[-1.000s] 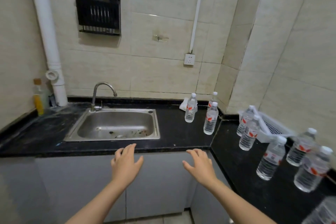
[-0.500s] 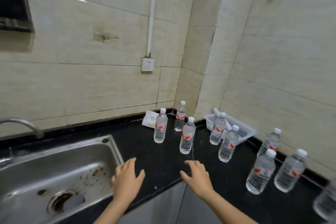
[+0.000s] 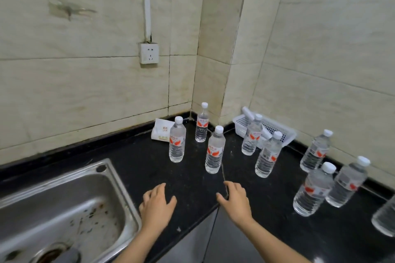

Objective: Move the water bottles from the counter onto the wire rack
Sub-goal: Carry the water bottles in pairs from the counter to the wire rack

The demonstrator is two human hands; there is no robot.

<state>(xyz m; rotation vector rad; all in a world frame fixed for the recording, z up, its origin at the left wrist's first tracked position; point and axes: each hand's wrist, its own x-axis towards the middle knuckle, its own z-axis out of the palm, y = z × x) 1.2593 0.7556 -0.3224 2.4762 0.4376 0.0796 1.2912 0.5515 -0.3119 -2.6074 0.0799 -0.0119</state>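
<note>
Several clear water bottles with white caps and red labels stand upright on the black counter [image 3: 145, 162]. The nearest ones to my hands are a bottle [image 3: 214, 150] in the middle and another bottle [image 3: 177, 140] to its left; a third [image 3: 202, 123] stands in the corner. More bottles, such as one at the right [image 3: 313, 190], line the right side. My left hand [image 3: 157, 204] and my right hand [image 3: 236, 199] hover over the counter's front edge, fingers apart, holding nothing. No wire rack shows in this view.
A steel sink [image 3: 64, 209] fills the lower left. A white perforated plastic basket [image 3: 271, 128] leans against the right wall behind the bottles. A small white packet [image 3: 160, 130] lies by the back wall, and a wall socket [image 3: 149, 53] sits above it.
The view has turned right and moved closer to the counter corner; the wall rack and tap have left the frame. Both hands now reach forward over the counter edge, still holding nothing.
</note>
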